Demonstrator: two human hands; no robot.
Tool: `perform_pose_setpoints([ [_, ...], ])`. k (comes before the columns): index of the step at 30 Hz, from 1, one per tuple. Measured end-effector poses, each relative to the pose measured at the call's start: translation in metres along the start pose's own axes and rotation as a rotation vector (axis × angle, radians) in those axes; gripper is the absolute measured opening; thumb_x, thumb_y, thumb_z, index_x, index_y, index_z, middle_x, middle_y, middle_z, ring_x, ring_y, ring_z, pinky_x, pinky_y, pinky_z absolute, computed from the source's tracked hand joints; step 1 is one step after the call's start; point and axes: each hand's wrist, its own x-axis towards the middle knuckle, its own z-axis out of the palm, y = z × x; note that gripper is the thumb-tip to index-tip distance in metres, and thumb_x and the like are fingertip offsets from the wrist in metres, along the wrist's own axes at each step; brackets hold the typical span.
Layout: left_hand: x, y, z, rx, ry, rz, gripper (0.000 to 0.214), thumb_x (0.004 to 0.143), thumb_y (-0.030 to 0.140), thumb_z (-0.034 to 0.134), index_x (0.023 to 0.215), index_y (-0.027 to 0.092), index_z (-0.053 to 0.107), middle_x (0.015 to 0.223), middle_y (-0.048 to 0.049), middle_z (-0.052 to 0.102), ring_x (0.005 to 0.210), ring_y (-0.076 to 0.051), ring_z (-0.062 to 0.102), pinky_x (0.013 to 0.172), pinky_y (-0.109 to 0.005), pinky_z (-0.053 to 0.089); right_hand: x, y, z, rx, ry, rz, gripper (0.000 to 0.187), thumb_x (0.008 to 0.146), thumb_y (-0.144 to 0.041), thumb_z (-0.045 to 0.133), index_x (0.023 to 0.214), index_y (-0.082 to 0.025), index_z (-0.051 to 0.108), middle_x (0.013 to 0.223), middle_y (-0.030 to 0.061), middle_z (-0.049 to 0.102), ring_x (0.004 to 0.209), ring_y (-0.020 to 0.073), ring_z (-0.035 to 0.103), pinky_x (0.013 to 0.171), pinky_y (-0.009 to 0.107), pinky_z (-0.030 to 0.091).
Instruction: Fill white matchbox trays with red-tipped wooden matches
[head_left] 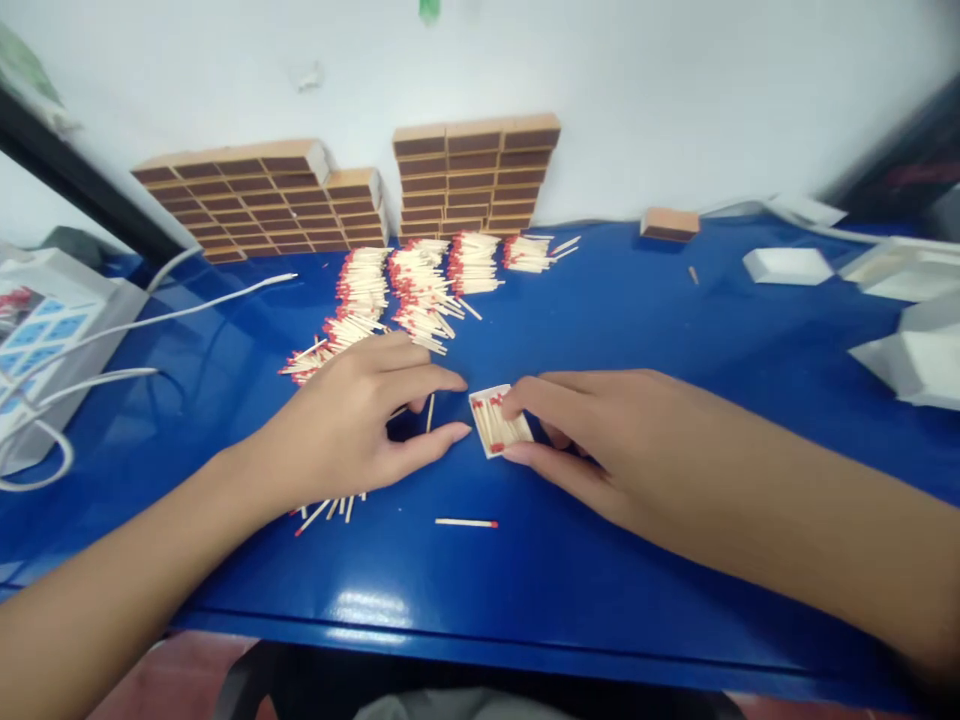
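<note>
A small white matchbox tray (496,424) full of red-tipped matches lies on the blue table (600,560). My right hand (592,430) grips the tray, thumb on its near edge and fingers on top of the matches. Just left of the tray, my left hand (360,420) rests on the table with its fingers curled and its thumb and forefinger tips near the tray's left end; nothing shows inside it. Loose matches (330,510) poke out from under that hand. A single match (465,522) lies in front of both hands.
Piles of red-tipped matches (420,285) are spread behind the hands. Stacks of brown matchbox sleeves (262,195) (476,175) lean on the white wall, and one sleeve (670,223) lies apart. White trays (787,265) sit at right. A device (45,330) and white cables (187,310) lie at left.
</note>
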Motion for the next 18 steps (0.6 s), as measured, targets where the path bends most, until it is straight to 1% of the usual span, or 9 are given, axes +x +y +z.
perform_pose_setpoints([
  [2,0.001,0.001,0.001,-0.009,0.014,-0.017,0.031,0.095,0.037,0.069,0.120,0.018,0.071,0.081,-0.0013,0.062,0.080,-0.016,0.057,0.076,-0.032,0.046,0.004,0.000,-0.002,-0.012,-0.049,-0.012,0.016,0.102,-0.036,0.056,0.097,-0.023,0.062,0.086,0.0019,0.068,0.066,0.0155,0.059,0.056,0.031,0.037],
  [4,0.000,0.001,0.001,-0.013,0.022,-0.027,0.037,0.094,0.036,0.070,0.127,0.018,0.068,0.092,-0.0038,0.064,0.088,-0.018,0.059,0.082,-0.033,0.048,0.006,0.001,-0.004,0.007,-0.054,-0.036,0.016,0.103,-0.034,0.054,0.101,-0.023,0.064,0.095,0.0029,0.068,0.070,0.0141,0.059,0.060,0.030,0.039],
  [6,-0.001,0.001,0.001,-0.024,0.033,-0.030,0.043,0.093,0.036,0.071,0.132,0.018,0.066,0.105,-0.0066,0.065,0.099,-0.019,0.060,0.090,-0.034,0.050,0.007,0.004,-0.006,0.048,-0.060,-0.070,0.018,0.105,-0.030,0.051,0.104,-0.023,0.067,0.104,0.0045,0.067,0.076,0.0137,0.060,0.068,0.029,0.044],
  [8,-0.003,0.000,0.001,-0.041,0.048,-0.031,0.045,0.092,0.037,0.073,0.133,0.019,0.066,0.112,-0.0073,0.064,0.105,-0.019,0.060,0.096,-0.035,0.050,0.008,0.007,-0.007,0.108,-0.077,-0.090,0.022,0.106,-0.024,0.047,0.107,-0.023,0.069,0.112,0.0050,0.066,0.083,0.0138,0.062,0.075,0.030,0.047],
  [10,-0.004,-0.001,0.002,-0.055,0.052,-0.037,0.042,0.091,0.038,0.073,0.129,0.020,0.068,0.110,-0.0063,0.064,0.105,-0.019,0.060,0.095,-0.034,0.050,0.010,0.010,-0.006,0.168,-0.080,-0.091,0.027,0.105,-0.019,0.045,0.113,-0.025,0.070,0.117,0.0040,0.066,0.087,0.0129,0.063,0.080,0.029,0.048],
  [11,-0.004,-0.002,0.002,-0.061,0.047,-0.047,0.038,0.092,0.038,0.073,0.125,0.021,0.070,0.108,-0.0055,0.064,0.103,-0.018,0.060,0.094,-0.034,0.050,0.011,0.011,-0.005,0.191,-0.061,-0.084,0.028,0.104,-0.017,0.045,0.115,-0.026,0.070,0.117,0.0034,0.066,0.087,0.0121,0.063,0.080,0.028,0.049],
  [13,-0.003,-0.003,0.002,-0.070,0.035,-0.068,0.031,0.092,0.040,0.072,0.118,0.022,0.072,0.105,-0.0041,0.065,0.101,-0.018,0.059,0.092,-0.034,0.050,0.014,0.014,-0.003,0.215,0.024,-0.059,0.027,0.102,-0.017,0.049,0.117,-0.026,0.070,0.115,0.0026,0.066,0.083,0.0105,0.062,0.078,0.027,0.048],
  [16,-0.003,-0.006,0.001,-0.083,0.031,-0.094,0.029,0.092,0.044,0.073,0.111,0.022,0.072,0.102,-0.0041,0.066,0.099,-0.019,0.059,0.091,-0.035,0.049,0.023,0.021,-0.004,0.203,0.201,0.019,0.018,0.098,-0.021,0.058,0.108,-0.023,0.072,0.106,0.0021,0.069,0.074,0.0098,0.058,0.072,0.026,0.047],
  [18,-0.004,-0.007,0.000,-0.094,0.037,-0.094,0.031,0.091,0.047,0.074,0.107,0.021,0.072,0.101,-0.0046,0.066,0.098,-0.020,0.058,0.090,-0.036,0.048,0.032,0.028,-0.008,0.173,0.274,0.110,0.014,0.095,-0.022,0.061,0.101,-0.022,0.073,0.099,0.0016,0.070,0.071,0.0101,0.057,0.069,0.026,0.046],
])
